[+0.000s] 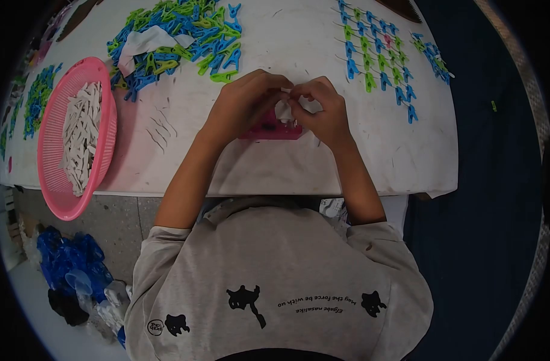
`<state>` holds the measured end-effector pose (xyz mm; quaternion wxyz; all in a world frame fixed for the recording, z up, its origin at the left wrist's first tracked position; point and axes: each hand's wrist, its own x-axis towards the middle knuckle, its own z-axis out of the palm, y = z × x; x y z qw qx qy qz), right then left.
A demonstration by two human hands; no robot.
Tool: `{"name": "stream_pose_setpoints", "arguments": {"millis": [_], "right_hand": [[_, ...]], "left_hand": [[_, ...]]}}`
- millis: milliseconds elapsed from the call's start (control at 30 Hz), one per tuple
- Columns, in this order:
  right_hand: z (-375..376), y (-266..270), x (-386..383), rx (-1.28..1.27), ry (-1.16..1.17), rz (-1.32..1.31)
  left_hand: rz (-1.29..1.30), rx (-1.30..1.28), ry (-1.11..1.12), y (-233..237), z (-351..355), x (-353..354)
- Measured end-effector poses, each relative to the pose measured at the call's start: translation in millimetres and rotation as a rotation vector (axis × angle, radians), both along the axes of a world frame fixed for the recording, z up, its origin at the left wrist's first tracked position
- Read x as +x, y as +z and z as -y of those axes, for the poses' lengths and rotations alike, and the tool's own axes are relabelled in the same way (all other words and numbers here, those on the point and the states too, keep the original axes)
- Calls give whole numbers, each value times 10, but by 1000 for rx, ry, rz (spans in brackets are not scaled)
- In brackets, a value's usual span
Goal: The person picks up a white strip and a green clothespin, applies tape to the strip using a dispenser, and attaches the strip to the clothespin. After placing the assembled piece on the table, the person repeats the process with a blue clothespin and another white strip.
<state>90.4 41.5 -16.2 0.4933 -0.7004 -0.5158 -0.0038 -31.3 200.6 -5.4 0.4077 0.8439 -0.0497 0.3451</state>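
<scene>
My left hand and my right hand meet over a small pink block-like stand near the front of the table. On each hand the thumb and fingers are pinched together, and the fingertips of both come close to each other. A small whitish piece shows between the hands, just above the stand. What the fingertips grip is too small and covered to make out. The left hand and wrist hide part of the stand.
On the left, a pink basket of white strips overhangs the table edge. Blue and green clothespins form a heap at the back, a pale cloth on it. More clothespins stand in rows at the right. Dark thin strands lie loose.
</scene>
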Motion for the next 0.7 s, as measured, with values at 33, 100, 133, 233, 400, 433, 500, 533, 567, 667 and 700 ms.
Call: {"name": "stream_pose_setpoints", "arguments": {"millis": [33,100,133,233,400,433,500,533,567,667,700], "right_hand": [[-4,-8,10,12,6,33],[-6,-13,15,24,12,65],[-5,-8,15,22,9,72],[5,2,20,13,0,89],[5,3,27,12,-13,134],[6,6,31,6,-13,141],[14,4,39,1,-15,147],[19,1,48,-9,-8,141],[25,-1,58,-18,-1,135],[37,-11,90,-39,15,190],[39,-11,92,-40,14,190]], "left_hand": [[6,-4,4,-1,0,-1],[-21,-11,9,-3,-7,-12],[-46,-18,13,-4,-13,-18],[-71,13,28,22,-46,-37],[-143,-6,34,15,-89,-45],[-150,10,37,19,-98,-43],[-143,56,43,4,-127,-42],[-135,101,50,-3,-144,-41],[-134,102,49,-5,-161,-45],[-141,151,42,-17,-218,-62],[-149,155,37,-31,-237,-65]]}}
